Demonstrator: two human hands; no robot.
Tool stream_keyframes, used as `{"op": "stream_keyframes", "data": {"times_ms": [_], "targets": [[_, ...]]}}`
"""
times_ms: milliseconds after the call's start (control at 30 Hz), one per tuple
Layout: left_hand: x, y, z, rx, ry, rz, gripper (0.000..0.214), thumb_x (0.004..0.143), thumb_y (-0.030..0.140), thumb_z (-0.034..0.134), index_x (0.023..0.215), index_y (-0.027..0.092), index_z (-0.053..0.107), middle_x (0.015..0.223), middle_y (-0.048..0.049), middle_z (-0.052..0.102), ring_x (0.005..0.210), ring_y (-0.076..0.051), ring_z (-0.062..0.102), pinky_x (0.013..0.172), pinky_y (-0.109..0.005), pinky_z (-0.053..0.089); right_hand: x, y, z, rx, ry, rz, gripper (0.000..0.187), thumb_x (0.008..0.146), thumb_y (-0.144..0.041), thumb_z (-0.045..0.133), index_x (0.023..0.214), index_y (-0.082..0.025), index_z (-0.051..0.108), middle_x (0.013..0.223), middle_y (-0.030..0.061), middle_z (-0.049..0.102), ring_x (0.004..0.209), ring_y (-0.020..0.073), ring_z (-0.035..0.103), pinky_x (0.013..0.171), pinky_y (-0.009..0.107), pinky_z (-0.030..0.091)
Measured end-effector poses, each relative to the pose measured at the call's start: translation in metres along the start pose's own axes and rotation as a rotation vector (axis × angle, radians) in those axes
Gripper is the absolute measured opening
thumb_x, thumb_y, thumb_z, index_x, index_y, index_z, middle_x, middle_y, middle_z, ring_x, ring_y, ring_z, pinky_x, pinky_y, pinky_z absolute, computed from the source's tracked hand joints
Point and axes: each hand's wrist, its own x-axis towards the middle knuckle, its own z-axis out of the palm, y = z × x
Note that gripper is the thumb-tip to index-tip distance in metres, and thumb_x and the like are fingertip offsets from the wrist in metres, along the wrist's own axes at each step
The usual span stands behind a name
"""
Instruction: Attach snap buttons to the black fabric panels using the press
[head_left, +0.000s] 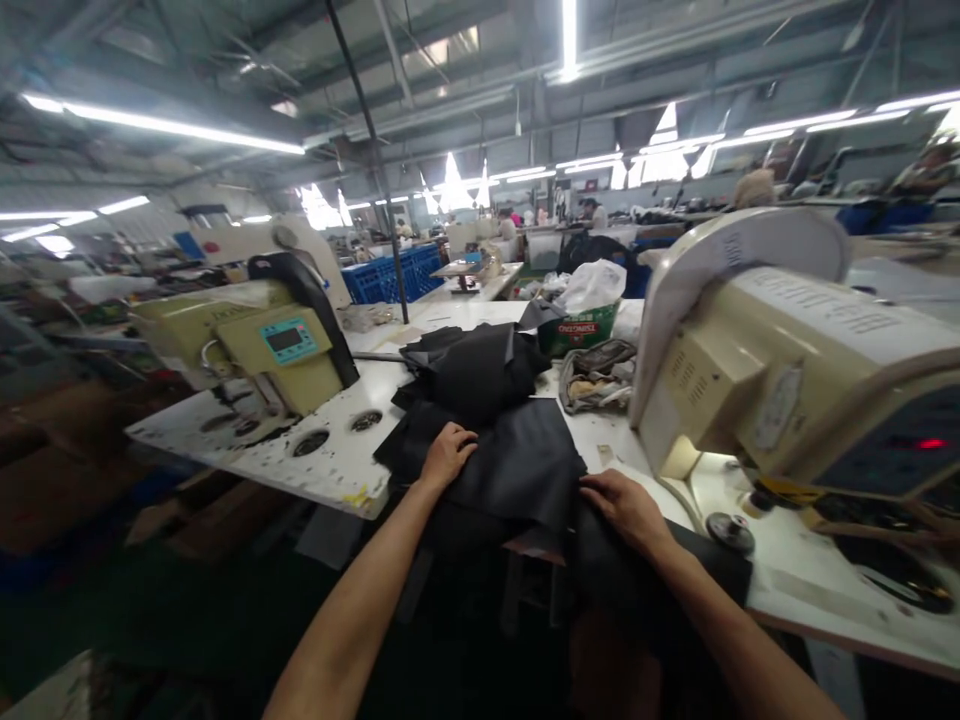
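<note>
A black fabric piece [525,465], smooth and slightly shiny, lies spread in front of me over the table's front edge. My left hand [450,455] rests on its left part, fingers curled together against the cloth. At its right edge, my right hand [626,510] is closed with thumb and fingertips on the corner. Behind it sits a crumpled pile of black pieces [476,365]. More dark fabric [675,560] hangs below my right forearm, reaching towards the right machine. Whether the sheets are cloth or leather is hard to tell.
To the left stands a sewing machine [289,345] with a small display; a larger machine [787,370] stands close on the right. A green carton [577,330], a white plastic bag [592,287] and a grey bundle [598,375] lie behind the fabric. A dark pole [386,200] rises behind the table.
</note>
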Motion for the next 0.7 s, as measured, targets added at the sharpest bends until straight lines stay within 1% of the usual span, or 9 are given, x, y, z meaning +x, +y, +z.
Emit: {"op": "stream_keyframes", "data": {"times_ms": [133, 267, 400, 567, 700], "targets": [[0.002, 0.001, 0.003, 0.001, 0.014, -0.015, 0.025, 0.094, 0.033, 0.065, 0.113, 0.022, 0.078, 0.109, -0.0076, 0.063, 0.100, -0.021, 0.064, 0.091, -0.033, 0.052, -0.005, -0.010, 0.001, -0.041, 0.024, 0.024, 0.030, 0.094, -0.045, 0.060, 0.112, -0.029, 0.078, 0.110, 0.0068, 0.075, 0.103, 0.0266, 0.070, 0.095, 0.039, 0.052], [0.002, 0.005, 0.005, 0.031, 0.046, -0.046, 0.020, 0.096, 0.031, 0.063, 0.108, 0.023, 0.078, 0.109, -0.0053, 0.063, 0.101, -0.020, 0.064, 0.090, -0.031, 0.050, -0.009, -0.017, 0.007, -0.118, 0.094, 0.068, 0.027, 0.097, -0.042, 0.058, 0.110, -0.028, 0.076, 0.111, 0.0042, 0.075, 0.102, 0.0247, 0.070, 0.094, 0.038, 0.051], [0.000, 0.012, 0.007, 0.082, 0.074, -0.095, 0.017, 0.096, 0.032, 0.063, 0.106, 0.025, 0.076, 0.112, -0.0035, 0.064, 0.100, -0.019, 0.065, 0.085, -0.030, 0.050, -0.012, -0.025, 0.012, -0.191, 0.143, 0.083, 0.025, 0.099, -0.040, 0.056, 0.110, -0.026, 0.074, 0.109, 0.0044, 0.073, 0.100, 0.0237, 0.070, 0.089, 0.036, 0.051], [-0.003, 0.025, 0.011, 0.157, 0.111, -0.159, 0.015, 0.096, 0.034, 0.062, 0.102, 0.024, 0.073, 0.115, -0.0047, 0.065, 0.101, -0.021, 0.065, 0.077, -0.030, 0.050, -0.015, -0.035, 0.018, -0.263, 0.186, 0.102, 0.025, 0.100, -0.039, 0.055, 0.107, -0.024, 0.073, 0.107, 0.0061, 0.072, 0.096, 0.0239, 0.070, 0.084, 0.035, 0.051], [-0.003, 0.032, 0.013, 0.185, 0.142, -0.192, 0.016, 0.097, 0.033, 0.061, 0.100, 0.023, 0.073, 0.114, -0.0068, 0.065, 0.104, -0.023, 0.064, 0.081, -0.032, 0.051, -0.014, -0.036, 0.021, -0.247, 0.234, 0.117, 0.023, 0.099, -0.039, 0.056, 0.102, -0.023, 0.073, 0.104, 0.0062, 0.072, 0.095, 0.0245, 0.068, 0.083, 0.036, 0.050]]}}
